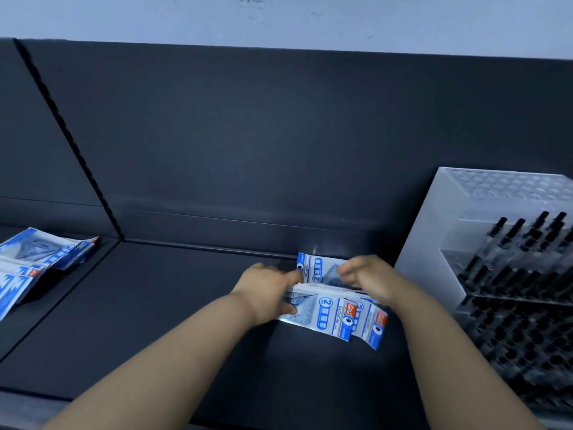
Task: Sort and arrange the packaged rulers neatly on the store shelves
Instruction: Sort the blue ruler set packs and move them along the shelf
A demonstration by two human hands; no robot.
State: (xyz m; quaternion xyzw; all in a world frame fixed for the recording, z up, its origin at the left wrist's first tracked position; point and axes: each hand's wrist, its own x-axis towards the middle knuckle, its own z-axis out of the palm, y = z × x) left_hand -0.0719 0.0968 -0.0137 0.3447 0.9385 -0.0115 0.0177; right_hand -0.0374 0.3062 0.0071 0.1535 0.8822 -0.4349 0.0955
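A bundle of blue-and-white packaged rulers [333,315] rests on the dark shelf [173,305], towards the back and to the right of its middle. My left hand [268,288] grips the bundle's left end. My right hand [369,276] holds its right side from above, fingers curled over the packs. One pack [313,270] stands up against the back panel behind both hands. Two packs fan out below my hands, printed labels facing up. Another pile of the same ruler packs [34,265] lies spread on the neighbouring shelf section at far left.
A clear acrylic display rack [496,243] filled with black pens stands at the right, close beside my right hand. A slotted black upright [71,144] divides the two shelf sections. The dark back panel rises behind, with a pale wall above.
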